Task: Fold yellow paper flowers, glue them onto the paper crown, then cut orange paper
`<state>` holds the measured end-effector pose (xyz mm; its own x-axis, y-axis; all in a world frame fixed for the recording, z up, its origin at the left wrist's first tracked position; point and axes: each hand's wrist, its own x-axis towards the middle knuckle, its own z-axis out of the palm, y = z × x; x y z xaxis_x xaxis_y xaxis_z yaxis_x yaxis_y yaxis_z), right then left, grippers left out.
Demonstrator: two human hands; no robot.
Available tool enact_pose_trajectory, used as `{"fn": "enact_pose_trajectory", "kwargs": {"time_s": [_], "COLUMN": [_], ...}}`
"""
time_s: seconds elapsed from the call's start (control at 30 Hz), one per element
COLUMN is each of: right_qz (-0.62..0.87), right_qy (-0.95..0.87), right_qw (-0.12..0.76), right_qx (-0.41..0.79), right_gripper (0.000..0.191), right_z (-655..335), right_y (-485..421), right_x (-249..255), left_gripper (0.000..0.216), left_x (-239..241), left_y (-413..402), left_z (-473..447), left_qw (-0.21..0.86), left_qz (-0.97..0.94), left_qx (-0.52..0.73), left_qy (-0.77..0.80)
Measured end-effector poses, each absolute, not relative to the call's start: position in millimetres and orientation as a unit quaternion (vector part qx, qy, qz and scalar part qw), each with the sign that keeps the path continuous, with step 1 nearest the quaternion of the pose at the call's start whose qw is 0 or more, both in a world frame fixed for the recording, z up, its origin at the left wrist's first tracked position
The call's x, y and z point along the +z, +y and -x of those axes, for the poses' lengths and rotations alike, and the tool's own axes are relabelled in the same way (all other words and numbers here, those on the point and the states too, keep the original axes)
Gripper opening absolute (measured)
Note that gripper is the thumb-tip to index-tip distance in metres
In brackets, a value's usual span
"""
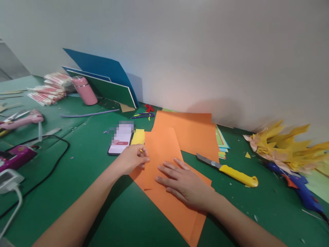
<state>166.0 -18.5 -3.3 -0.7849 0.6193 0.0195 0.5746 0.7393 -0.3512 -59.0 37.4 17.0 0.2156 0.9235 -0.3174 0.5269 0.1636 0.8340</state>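
Note:
Sheets of orange paper (161,147) lie overlapped in front of me, one strip crossing over another. At the left edge of the upper strip, my left hand (133,158) is closed, thumb and curled fingers pinching the paper's edge. My right hand (185,185) lies flat on the orange paper, fingers spread and pressing it to the table. Just beyond the left hand are a phone (120,142) and a small yellow piece of paper (138,136). A yellow-handled utility knife (232,173) rests to the right of the paper, blade pointing left.
Another orange sheet (195,132) covers coloured papers by the wall. Blue and green boards (102,85) lean there beside a pink bottle (85,91). Left are a pink glue gun (31,118) and black cable (60,157); right, a blue glue gun (303,192) and yellow paper cutouts (290,147).

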Motion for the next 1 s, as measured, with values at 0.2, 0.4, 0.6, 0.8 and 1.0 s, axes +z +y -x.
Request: {"fn": "enact_pose_trajectory", "kwargs": {"time_s": [0.2, 0.4, 0.6, 0.8, 1.0], "right_qz": [0.315, 0.312, 0.307, 0.292, 0.285], "right_qy": [-0.934, -0.933, -0.939, -0.948, -0.951], "right_qw": [0.053, 0.062, 0.053, 0.038, 0.046], "right_qx": [0.163, 0.166, 0.148, 0.120, 0.114], "right_gripper": [0.037, 0.037, 0.037, 0.035, 0.034], "right_z": [-164.9, -164.6, -163.9, -161.5, -160.3], "right_y": [-18.0, -18.5, -19.1, -19.6, -18.9], "right_x": [0.1, 0.7, 0.1, 5.8, 5.9], "left_gripper": [0.007, 0.005, 0.005, 0.008, 0.009], "left_x": [18.2, 18.2, 22.2, 24.5, 22.4], "left_y": [38.9, 38.0, 36.1, 34.9, 32.4], "left_z": [57.2, 57.9, 55.7, 55.4, 59.0], "left_qw": [0.492, 0.485, 0.463, 0.449, 0.464], "left_qz": [-0.597, -0.601, -0.616, -0.639, -0.658], "left_qx": [0.202, 0.199, 0.187, 0.173, 0.143], "left_qy": [0.601, 0.604, 0.610, 0.601, 0.575]}}
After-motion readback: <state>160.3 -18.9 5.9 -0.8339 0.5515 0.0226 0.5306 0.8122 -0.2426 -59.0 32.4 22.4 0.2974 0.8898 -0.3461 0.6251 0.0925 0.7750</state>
